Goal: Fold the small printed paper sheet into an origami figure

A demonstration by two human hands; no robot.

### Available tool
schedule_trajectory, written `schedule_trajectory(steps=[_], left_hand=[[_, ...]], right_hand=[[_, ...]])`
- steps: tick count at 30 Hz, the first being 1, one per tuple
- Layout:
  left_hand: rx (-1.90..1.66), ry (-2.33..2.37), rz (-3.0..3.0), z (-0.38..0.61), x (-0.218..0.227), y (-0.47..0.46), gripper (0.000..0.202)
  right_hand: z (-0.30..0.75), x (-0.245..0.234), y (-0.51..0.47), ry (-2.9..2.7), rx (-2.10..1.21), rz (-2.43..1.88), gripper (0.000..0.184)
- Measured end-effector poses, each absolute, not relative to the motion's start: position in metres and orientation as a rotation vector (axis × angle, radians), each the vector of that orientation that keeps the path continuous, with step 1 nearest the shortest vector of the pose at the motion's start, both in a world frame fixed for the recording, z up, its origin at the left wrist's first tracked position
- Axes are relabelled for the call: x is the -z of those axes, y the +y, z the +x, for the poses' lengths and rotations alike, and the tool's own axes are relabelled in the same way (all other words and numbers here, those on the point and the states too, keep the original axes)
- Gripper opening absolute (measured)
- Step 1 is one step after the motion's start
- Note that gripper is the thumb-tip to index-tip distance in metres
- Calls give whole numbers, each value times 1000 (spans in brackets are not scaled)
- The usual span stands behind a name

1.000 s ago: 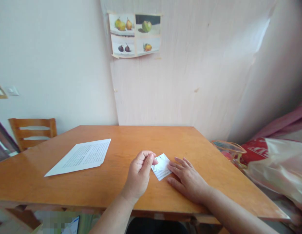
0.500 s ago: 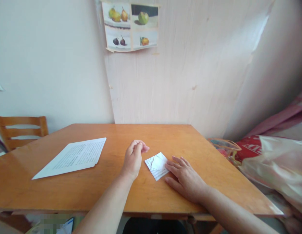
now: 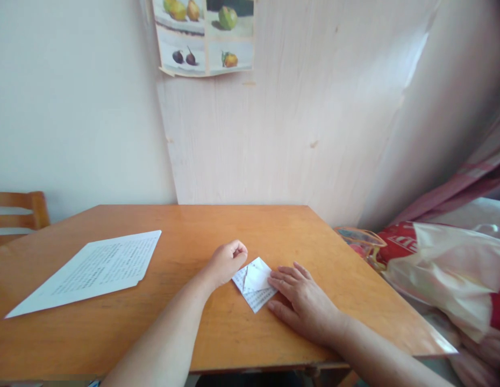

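A small piece of printed paper [image 3: 258,279], folded into a diamond-like square with a plain white flap on top, lies on the wooden table. My left hand [image 3: 229,261] is curled into a loose fist at the paper's upper left edge. Nothing shows between its fingers, and whether it presses on the paper is hard to see. My right hand [image 3: 304,301] lies flat with fingers stretched, its fingertips resting on the paper's right corner.
Printed sheets [image 3: 92,274] lie on the left of the table [image 3: 209,223]. A wooden chair [image 3: 38,209] stands beyond the left edge. Plastic bags [image 3: 439,269] are heaped past the right edge. A sheet of fruit pictures [image 3: 205,40] hangs on the wall behind.
My left hand has come down to the folded paper's upper left edge, its fingers curling in more. My right hand stays at the paper's right corner. The view has shifted slightly right.
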State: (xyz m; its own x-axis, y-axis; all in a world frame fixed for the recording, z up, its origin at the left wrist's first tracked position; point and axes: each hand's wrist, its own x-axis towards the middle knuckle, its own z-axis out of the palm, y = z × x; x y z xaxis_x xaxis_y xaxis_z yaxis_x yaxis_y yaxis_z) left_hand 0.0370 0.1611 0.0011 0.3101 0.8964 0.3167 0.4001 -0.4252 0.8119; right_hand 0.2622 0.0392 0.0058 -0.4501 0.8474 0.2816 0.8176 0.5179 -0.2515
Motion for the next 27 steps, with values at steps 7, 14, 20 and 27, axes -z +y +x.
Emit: schedule_trajectory(steps=[7, 14, 20, 27], left_hand=[[-990, 1167, 2011, 29, -5, 166, 15], [-1037, 1126, 1975, 31, -6, 164, 12], [-1138, 1077, 1871, 33, -7, 163, 17], [-1255, 1104, 1748, 29, -10, 163, 19]], right_hand=[[267, -17, 9, -2590, -223, -1254, 84], [267, 17, -28, -2589, 361, -985, 52], [267, 5, -36, -2369, 145, -950, 31], [268, -14, 22, -1791, -712, -1424, 28]])
